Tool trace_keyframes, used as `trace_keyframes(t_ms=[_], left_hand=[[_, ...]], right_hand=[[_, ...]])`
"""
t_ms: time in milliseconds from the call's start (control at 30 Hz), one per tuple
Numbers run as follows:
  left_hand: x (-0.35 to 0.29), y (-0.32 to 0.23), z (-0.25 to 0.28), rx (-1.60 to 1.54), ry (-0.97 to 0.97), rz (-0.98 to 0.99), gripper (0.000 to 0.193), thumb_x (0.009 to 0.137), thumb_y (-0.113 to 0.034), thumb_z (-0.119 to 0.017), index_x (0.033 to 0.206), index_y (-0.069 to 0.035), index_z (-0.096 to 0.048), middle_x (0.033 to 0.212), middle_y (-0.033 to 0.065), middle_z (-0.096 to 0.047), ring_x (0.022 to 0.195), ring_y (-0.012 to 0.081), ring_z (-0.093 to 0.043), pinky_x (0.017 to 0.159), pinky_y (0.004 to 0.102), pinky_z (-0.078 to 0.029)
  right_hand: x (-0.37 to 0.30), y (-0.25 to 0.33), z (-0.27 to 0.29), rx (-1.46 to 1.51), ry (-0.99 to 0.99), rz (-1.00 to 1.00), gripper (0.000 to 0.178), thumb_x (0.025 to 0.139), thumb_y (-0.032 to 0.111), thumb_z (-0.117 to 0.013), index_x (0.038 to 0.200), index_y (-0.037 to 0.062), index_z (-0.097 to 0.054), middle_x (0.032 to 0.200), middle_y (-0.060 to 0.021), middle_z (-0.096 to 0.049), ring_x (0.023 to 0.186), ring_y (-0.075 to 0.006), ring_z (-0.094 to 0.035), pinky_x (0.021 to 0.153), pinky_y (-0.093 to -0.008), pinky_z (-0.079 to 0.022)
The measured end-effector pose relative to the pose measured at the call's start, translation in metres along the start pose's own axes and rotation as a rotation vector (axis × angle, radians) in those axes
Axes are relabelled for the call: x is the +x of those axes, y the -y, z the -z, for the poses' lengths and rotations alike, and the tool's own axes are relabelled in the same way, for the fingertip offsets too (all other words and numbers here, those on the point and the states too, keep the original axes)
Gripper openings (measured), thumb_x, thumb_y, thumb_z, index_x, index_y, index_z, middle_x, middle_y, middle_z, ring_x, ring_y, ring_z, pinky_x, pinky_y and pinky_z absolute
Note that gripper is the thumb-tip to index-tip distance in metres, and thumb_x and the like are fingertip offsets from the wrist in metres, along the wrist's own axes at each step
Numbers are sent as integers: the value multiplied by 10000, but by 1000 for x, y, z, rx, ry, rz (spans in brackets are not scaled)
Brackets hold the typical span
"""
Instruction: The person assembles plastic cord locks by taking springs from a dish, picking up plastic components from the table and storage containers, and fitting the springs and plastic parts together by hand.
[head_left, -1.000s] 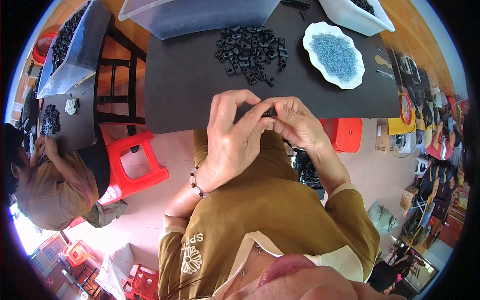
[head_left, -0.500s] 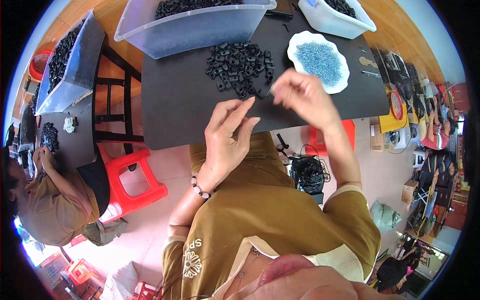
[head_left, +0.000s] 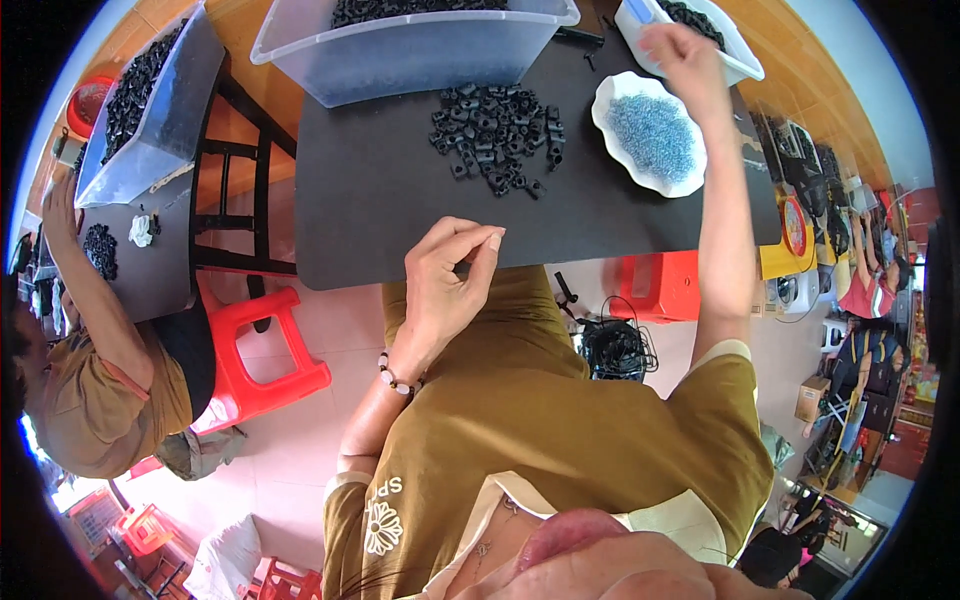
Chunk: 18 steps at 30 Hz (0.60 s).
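My left hand (head_left: 450, 270) hovers over the table's near edge with thumb and forefinger pressed together. Whatever is between those fingertips, if anything, is hidden or too small to make out. Far to the right, my right hand (head_left: 685, 65) reaches over the white bin (head_left: 742, 66), which has black parts in it. Motion smears its fingers, so its grip does not show. Small black plastic parts (head_left: 495, 135) lie in a loose pile ahead of my left hand. A white scalloped dish (head_left: 612, 145) full of tiny bluish, shiny pieces (head_left: 650, 138) stands below my right forearm.
A large translucent bin (head_left: 420, 60) of black parts stands at the table's back. A red stool (head_left: 655, 288) is under the right side. At left, another person (head_left: 110, 350) sits by a second table with a bin (head_left: 150, 110) and a red stool (head_left: 265, 350).
My right hand has moved from beside the pile, up and right past the dish to the white bin. My left thumb and forefinger have closed together. The neighbour's arm has reached forward.
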<state>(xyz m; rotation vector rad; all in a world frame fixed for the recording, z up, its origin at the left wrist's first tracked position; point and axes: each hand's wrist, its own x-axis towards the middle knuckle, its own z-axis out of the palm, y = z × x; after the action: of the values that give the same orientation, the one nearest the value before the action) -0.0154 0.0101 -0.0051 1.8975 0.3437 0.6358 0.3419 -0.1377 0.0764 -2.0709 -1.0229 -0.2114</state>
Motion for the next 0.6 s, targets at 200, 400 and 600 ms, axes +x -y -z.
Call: trace_keyframes(t_ms=[200, 400, 600], left_hand=[[4, 4, -1, -12, 39, -15, 119, 891, -11, -679, 983, -14, -755, 898, 78, -680, 730, 132, -648, 670, 251, -534], [6, -2, -4, -20, 43, 15, 116, 892, -10, -681, 983, -10, -754, 895, 78, -678, 734, 136, -651, 666, 247, -536], [10, -6, -3, -3, 44, 50, 173, 904, -39, -696, 1068, -19, -747, 949, 85, -699, 746, 118, -641, 685, 242, -529]], right_hand=[[-93, 92, -55, -80, 325, -78, 210, 880, 173, -730, 1042, 41, -703, 858, -99, -699, 695, -177, -642, 651, -315, -504], [-115, 86, -69, -211, 301, 52, 176, 876, 191, -722, 1000, 69, -694, 830, -114, -686, 763, -268, -661, 663, -383, -514], [-121, 100, -65, 82, 312, -49, 157, 883, 144, -741, 962, 19, -687, 787, -62, -690, 659, -144, -615, 618, -281, -486]])
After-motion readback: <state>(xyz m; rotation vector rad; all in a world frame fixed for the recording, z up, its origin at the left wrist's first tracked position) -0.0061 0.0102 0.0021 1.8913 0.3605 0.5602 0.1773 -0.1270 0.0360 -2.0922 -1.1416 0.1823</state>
